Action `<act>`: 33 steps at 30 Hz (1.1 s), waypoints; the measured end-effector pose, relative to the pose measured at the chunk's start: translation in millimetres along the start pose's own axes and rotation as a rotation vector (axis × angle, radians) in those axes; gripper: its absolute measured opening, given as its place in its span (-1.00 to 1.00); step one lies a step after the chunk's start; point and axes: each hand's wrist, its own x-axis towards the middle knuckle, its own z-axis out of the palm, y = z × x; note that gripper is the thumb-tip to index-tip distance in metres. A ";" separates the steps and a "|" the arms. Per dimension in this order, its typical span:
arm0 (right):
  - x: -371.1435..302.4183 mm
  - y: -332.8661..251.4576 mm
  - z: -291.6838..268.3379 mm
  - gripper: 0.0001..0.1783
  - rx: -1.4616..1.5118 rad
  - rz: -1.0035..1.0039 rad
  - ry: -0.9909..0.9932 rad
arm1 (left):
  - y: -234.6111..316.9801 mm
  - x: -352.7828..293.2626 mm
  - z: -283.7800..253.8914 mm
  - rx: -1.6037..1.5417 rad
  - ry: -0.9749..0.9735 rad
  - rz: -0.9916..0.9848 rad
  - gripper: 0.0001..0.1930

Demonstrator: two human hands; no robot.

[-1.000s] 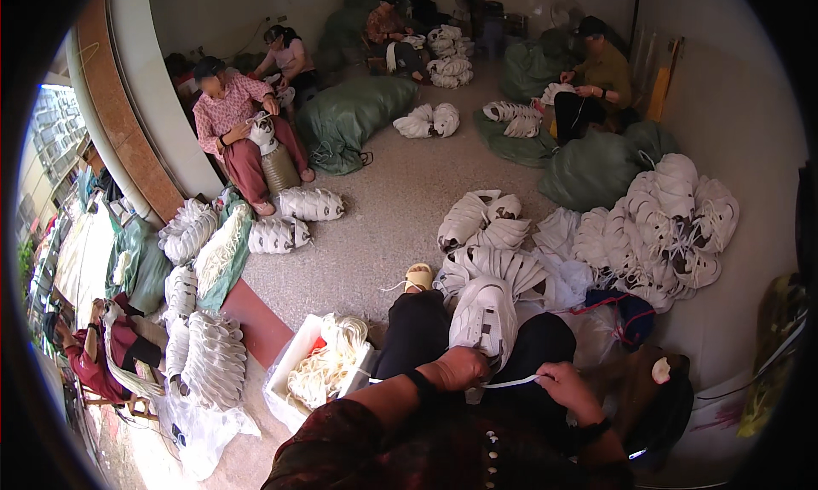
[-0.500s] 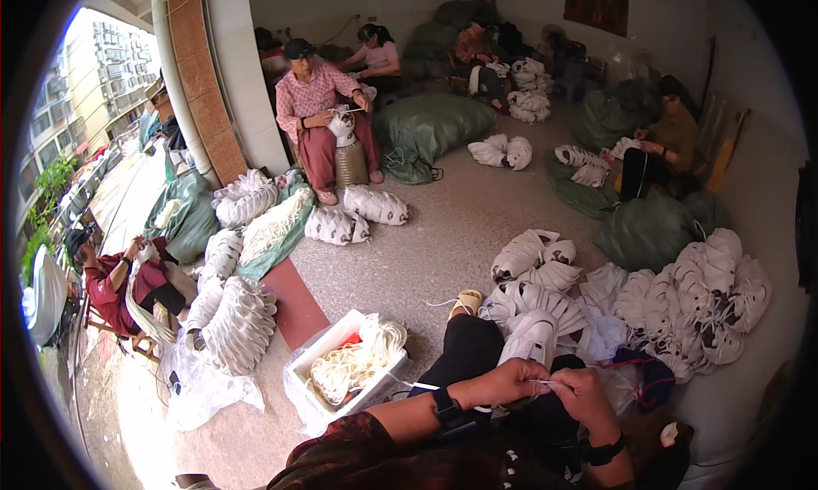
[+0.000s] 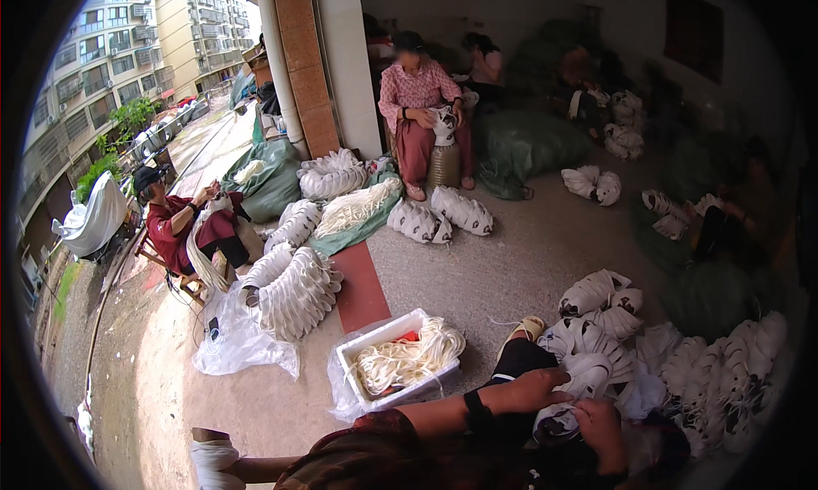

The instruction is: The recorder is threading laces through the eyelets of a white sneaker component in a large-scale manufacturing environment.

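Observation:
On my lap lies a white shoe upper (image 3: 555,420), under and between my two hands. My left hand (image 3: 537,389) reaches over it from the left, fingers closed together and bent down at its far end. Close by on the right, my right hand (image 3: 600,425) is curled with fingertips pinched near the upper. The hands are slightly apart, and shade hides what their fingertips hold. Another white upper (image 3: 590,372) lies just beyond them, against a bundle of nested white uppers (image 3: 588,338).
Left of my legs stands a white foam box (image 3: 344,354) of cream laces (image 3: 400,366). More upper bundles (image 3: 724,379) lie at right. Across the floor are stacked uppers (image 3: 298,290), a plastic sheet (image 3: 247,341), green sacks (image 3: 528,145), and seated people (image 3: 422,89) working.
The view has turned left, so the scene shifts right and the room looks darker. My hands, earlier together pinching a thin white lace, have parted slightly and sit over the upper.

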 end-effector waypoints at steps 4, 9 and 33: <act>2.1 23.8 10.9 -0.80 0.221 -0.007 0.042 | 54.4 24.9 -1.5 -0.444 -0.312 -0.156 -0.51; -5.2 39.3 -5.1 -0.85 0.216 0.016 -0.016 | 23.1 24.3 2.6 -0.187 -0.247 -0.162 -0.63; 29.9 115.4 71.7 -0.88 0.362 0.291 0.373 | -36.6 25.1 83.0 0.383 -0.018 0.024 -0.88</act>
